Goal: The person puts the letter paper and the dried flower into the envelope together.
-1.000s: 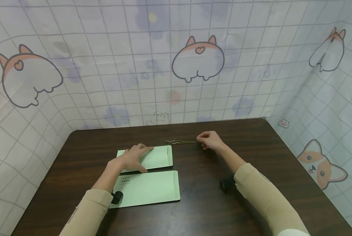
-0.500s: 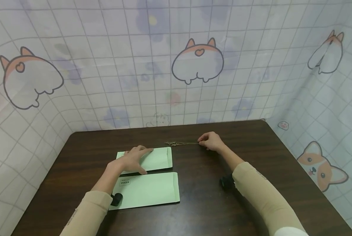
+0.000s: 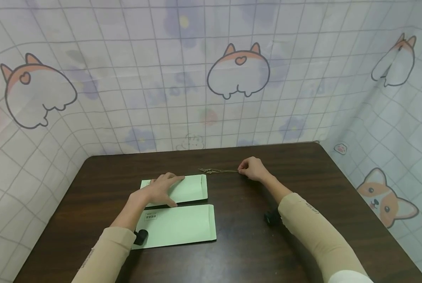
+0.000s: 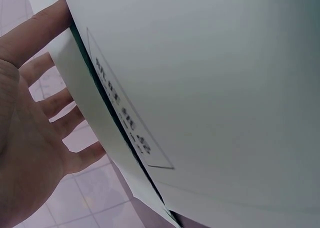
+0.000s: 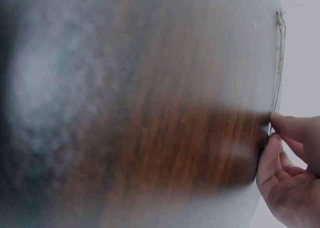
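Two pale green envelopes lie one behind the other on the dark wooden table. My left hand [image 3: 159, 189] rests with spread fingers on the rear envelope [image 3: 187, 189], its thumb reaching to the top edge of the front envelope [image 3: 179, 226]. In the left wrist view, the fingers of that hand [image 4: 40, 102] extend along the envelopes' edge. Behind and to the right, a thin dried sprig [image 3: 216, 171] lies with its seedy tips pointing left. Thumb and fingertips of my right hand [image 3: 253, 169] pinch its stem end, as the right wrist view also shows at the sprig [image 5: 279, 62].
The dark brown table [image 3: 246, 243] ends at a back edge just beyond the sprig. A white gridded cloth [image 3: 182, 114] with corgi drawings hangs behind and at both sides. Black wrist cameras, such as the one on the right wrist [image 3: 272, 217], sit low under the arms.
Very little differs. My right hand has shifted slightly to the right while pinching the stem; the left hand stays on the rear envelope.
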Motion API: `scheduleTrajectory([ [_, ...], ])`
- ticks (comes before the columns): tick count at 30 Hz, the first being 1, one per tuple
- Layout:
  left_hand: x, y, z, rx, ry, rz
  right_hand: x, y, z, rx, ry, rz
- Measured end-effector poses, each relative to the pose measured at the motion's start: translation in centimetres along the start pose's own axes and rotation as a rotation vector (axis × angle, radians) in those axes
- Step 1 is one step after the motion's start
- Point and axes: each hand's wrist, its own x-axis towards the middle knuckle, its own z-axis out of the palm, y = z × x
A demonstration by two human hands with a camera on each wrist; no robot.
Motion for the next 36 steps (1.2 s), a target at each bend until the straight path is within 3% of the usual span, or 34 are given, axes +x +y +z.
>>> scheduleTrajectory([
  [9, -0.1, 0.1, -0.2, -0.005, 0.002, 0.0, 0.0, -0.1, 0.0, -0.075, -0.02, -0.02],
  [19, 0.1, -0.1, 0.0, -0.007, -0.001, -0.001, -0.5, 0.3, -0.4, -0.038, -0.021, -0.066],
  [28, 0.0, -0.1, -0.2, -0.006, -0.006, -0.002, -1.1, 0.4, -1.2, -0.01, -0.08, -0.072],
  [36, 0.0, -0.2, -0.2, -0.011, -0.004, 0.001, -1.8, 1.1, -1.5, 0.028, -0.038, -0.083],
])
